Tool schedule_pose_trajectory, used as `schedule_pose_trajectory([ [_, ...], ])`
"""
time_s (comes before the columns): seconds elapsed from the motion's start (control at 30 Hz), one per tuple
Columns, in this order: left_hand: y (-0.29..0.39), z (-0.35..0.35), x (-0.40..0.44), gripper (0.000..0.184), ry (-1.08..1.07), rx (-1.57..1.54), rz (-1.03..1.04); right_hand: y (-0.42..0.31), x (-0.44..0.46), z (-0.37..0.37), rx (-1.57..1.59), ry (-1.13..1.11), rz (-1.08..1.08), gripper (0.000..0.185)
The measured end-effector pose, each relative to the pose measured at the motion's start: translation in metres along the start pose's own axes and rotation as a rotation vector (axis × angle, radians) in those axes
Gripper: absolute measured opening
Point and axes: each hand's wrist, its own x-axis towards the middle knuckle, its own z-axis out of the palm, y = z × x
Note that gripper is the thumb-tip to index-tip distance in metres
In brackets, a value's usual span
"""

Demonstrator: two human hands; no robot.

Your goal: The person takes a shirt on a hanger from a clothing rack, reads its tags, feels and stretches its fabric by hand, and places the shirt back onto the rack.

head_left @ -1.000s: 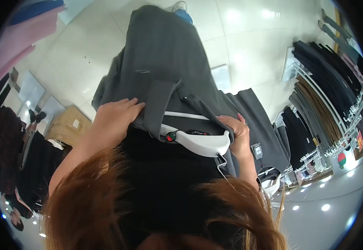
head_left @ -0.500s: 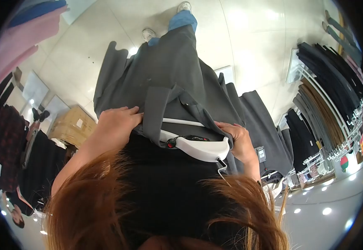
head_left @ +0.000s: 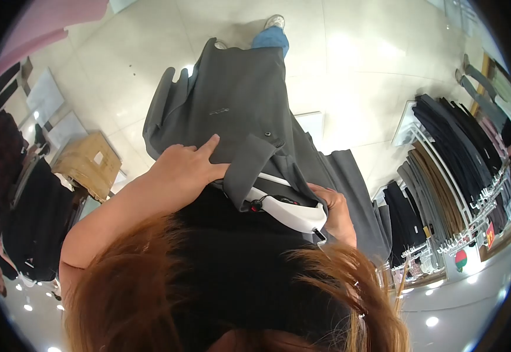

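Note:
A dark grey collared shirt (head_left: 243, 82) hangs on a white hanger (head_left: 293, 216) with a metal hook, close to my body. Its collar (head_left: 246, 170) is raised around the hanger, with a small red and black tag (head_left: 256, 205) beside it. My left hand (head_left: 188, 170) lies on the shirt left of the collar. Its index finger is stretched out over the cloth, its thumb is at the collar's edge, and other fingers are partly hidden. On the other side, my right hand (head_left: 336, 211) grips the shirt beside the hanger's end, its fingertips partly behind cloth.
Racks of folded trousers (head_left: 434, 182) on white hooks stand at the right. A cardboard box (head_left: 91, 164) sits on the floor at left, near hanging dark clothes (head_left: 35, 217). A person's shoe (head_left: 275, 22) shows beyond the shirt; another person's legs (head_left: 478, 85) are at far right.
My left hand has shifted right with the collar, and its index finger now stretches over the cloth. The collar and hanger have tilted. My right hand stays at the shirt, slightly lower.

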Motion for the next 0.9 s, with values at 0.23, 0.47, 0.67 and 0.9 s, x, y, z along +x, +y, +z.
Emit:
schedule_pose_trajectory([
  [0.23,-0.001,-0.001,-0.001,0.038,0.209,-0.056,0.088,-0.005,0.0,-0.011,-0.043,0.064,-0.162,0.028],
  [0.47,0.013,-0.061,-0.039,0.052,0.131,-0.249,0.195,-0.063,0.028,-0.085,-0.131,0.457,-0.299,0.051],
  [0.67,0.051,-0.066,-0.066,0.059,0.409,-0.829,0.399,-0.183,0.039,-0.066,0.433,0.725,-0.951,0.048],
  [0.9,0.106,-0.054,0.028,0.071,0.945,-0.603,0.463,-0.257,0.024,-0.042,-0.117,0.627,-0.814,0.087],
])
